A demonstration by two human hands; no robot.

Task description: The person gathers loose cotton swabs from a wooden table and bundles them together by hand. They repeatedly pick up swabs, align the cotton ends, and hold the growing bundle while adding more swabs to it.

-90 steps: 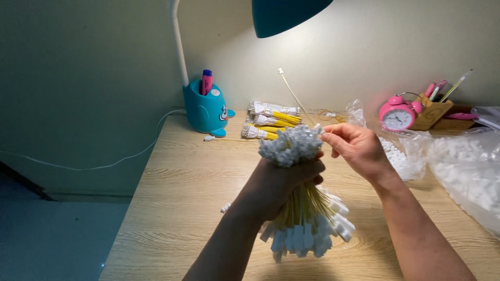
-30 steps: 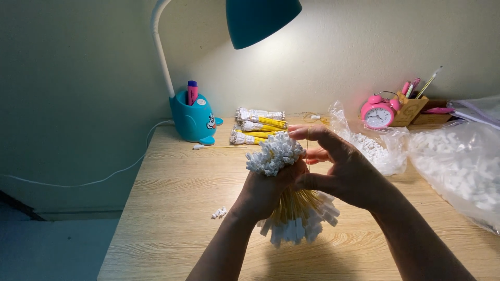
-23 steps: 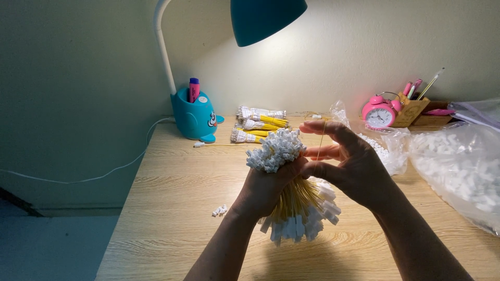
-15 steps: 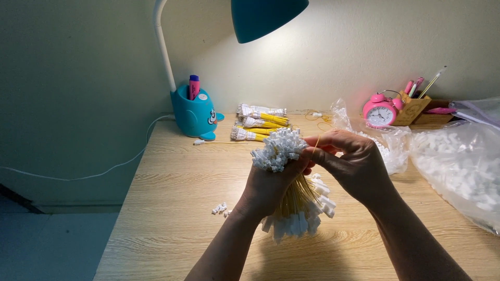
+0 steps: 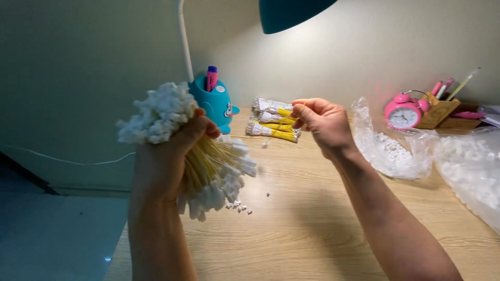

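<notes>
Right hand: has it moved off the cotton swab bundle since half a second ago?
Yes. The right hand has pulled away to the right of the cotton swab bundle, now level with the yellow packs by the wall.

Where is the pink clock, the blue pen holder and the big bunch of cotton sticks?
pink clock (image 5: 403, 116), head view, on its white face.
blue pen holder (image 5: 214, 104), head view, on its body.
bunch of cotton sticks (image 5: 156, 112), head view, on its fluffy top.

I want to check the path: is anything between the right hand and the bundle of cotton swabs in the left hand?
Nothing visible: open air separates the right hand from the yellow-stemmed cotton swab bundle gripped by the left hand.
</notes>
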